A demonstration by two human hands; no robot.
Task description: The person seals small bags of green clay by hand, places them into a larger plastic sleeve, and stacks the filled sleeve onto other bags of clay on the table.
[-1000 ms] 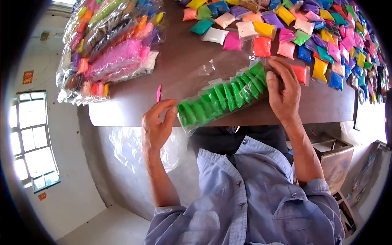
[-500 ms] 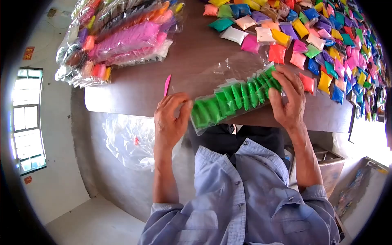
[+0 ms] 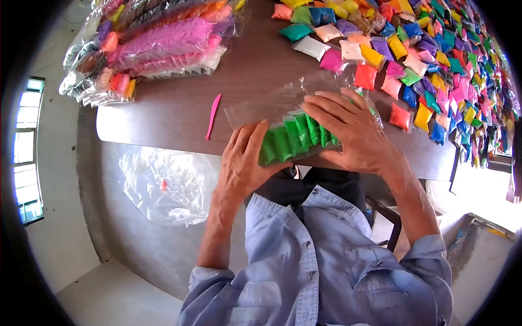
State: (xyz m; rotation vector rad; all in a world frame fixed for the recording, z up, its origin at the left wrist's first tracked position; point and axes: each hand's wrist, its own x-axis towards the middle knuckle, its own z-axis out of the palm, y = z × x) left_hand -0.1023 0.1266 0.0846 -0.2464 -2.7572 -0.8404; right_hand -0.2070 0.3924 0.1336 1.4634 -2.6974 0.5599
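Note:
A row of small green packets (image 3: 293, 135) stands side by side in a clear plastic bag (image 3: 253, 110) at the table's front edge. My left hand (image 3: 242, 157) grips the left end, its fingers on top and the thumb underneath. Over the right end curls my right hand (image 3: 353, 127), fingers across the top and thumb at the near side, hiding most of the packets there. The bag's loose film spreads on the table behind the row. A pink plastic knife (image 3: 213, 117) lies on the table left of the bag.
Bundles of bagged packets (image 3: 157, 49) are stacked at the back left of the brown table (image 3: 261, 60). Many loose coloured packets (image 3: 416, 65) cover the right side. Below the left edge, a crumpled clear plastic sheet (image 3: 168, 185) rests on the floor.
My left hand has moved from the bag's left edge onto the packets. My right hand has slid left over the row, covering more of it. The view has shifted slightly.

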